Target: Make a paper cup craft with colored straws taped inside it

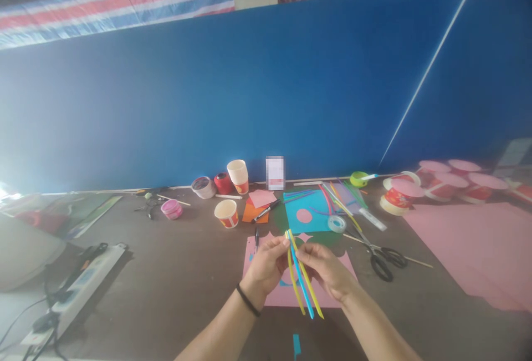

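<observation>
A bench (166, 272) carries a pink sheet (469, 250) and pink-topped cups (397, 200) — one open cup (226, 218) stands uncovered. Above, left hand (266, 267) and right hand (326, 269), each grip pinching, hold yellow strips (309, 283) and a blue strip (303, 283) bunched on top — lower ends loose, unjoined.

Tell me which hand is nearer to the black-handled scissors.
Right. The right hand is just left of the scissors, not touching them; the left hand is farther left, on the far side of the yellow and blue strips.
</observation>
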Demonstrator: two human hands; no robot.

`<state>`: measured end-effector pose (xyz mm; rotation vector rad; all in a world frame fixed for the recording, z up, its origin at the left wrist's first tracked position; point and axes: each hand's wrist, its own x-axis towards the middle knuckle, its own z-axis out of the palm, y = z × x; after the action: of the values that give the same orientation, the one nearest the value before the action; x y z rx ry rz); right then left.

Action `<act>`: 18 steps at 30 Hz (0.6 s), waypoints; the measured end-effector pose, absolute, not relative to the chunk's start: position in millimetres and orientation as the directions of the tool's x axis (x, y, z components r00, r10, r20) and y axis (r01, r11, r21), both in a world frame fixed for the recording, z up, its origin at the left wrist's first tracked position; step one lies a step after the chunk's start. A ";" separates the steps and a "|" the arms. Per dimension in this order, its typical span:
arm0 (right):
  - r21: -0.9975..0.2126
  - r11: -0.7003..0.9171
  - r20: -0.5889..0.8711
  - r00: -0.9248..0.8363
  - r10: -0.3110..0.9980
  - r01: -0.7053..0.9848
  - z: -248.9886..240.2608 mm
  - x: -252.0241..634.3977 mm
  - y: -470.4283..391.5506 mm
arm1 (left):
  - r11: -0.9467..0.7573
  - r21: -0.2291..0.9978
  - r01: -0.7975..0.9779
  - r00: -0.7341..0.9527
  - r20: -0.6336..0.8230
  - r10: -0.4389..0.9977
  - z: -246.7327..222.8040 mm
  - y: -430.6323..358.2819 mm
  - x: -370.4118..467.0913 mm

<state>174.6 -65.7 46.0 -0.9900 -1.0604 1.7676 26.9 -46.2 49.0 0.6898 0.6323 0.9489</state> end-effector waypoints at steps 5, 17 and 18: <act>-0.918 -0.303 -0.204 -0.348 0.915 -0.257 45.8 174.0 -66.3 | 0.428 0.762 -0.486 0.468 -0.187 0.864 51.7 -47.1 28.1; -0.928 0.059 0.065 0.004 0.998 0.369 45.9 166.3 -70.5 | 0.312 0.869 -0.384 0.392 -0.153 0.907 50.4 -52.1 32.1; -0.908 0.067 0.081 0.015 0.997 0.413 47.0 165.9 -71.3 | 0.294 0.879 -0.375 0.391 -0.138 0.910 51.4 -52.5 32.2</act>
<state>165.9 -71.3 47.0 -1.4677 -1.5236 0.8967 32.2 -52.5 51.4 0.8809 0.7360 0.9665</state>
